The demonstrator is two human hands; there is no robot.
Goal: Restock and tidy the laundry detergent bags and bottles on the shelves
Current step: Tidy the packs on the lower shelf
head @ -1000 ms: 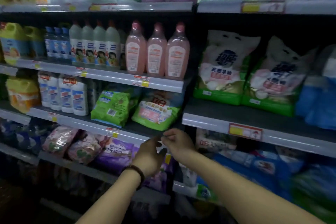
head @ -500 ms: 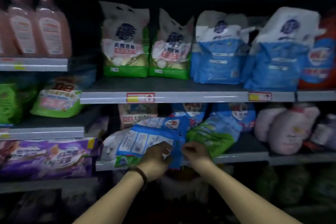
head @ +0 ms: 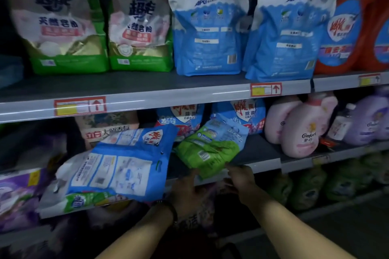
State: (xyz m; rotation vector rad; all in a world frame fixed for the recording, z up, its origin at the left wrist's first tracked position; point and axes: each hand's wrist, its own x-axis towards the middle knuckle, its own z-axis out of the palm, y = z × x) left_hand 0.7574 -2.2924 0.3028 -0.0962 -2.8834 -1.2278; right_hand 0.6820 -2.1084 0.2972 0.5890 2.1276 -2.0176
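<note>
Both hands open: left hand (head: 186, 190), right hand (head: 240, 176) fingertips at green bag (head: 208, 149).

Blue-and-white bag (head: 120, 166), green bag (head: 207, 149), pink bottles (head: 299, 126)

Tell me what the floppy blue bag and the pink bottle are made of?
The blue bag looks like thin glossy plastic film: it sags, creases and catches the light. The pink bottle looks like stiffer, smooth plastic: it keeps its rounded shape and shows a soft sheen.
</note>
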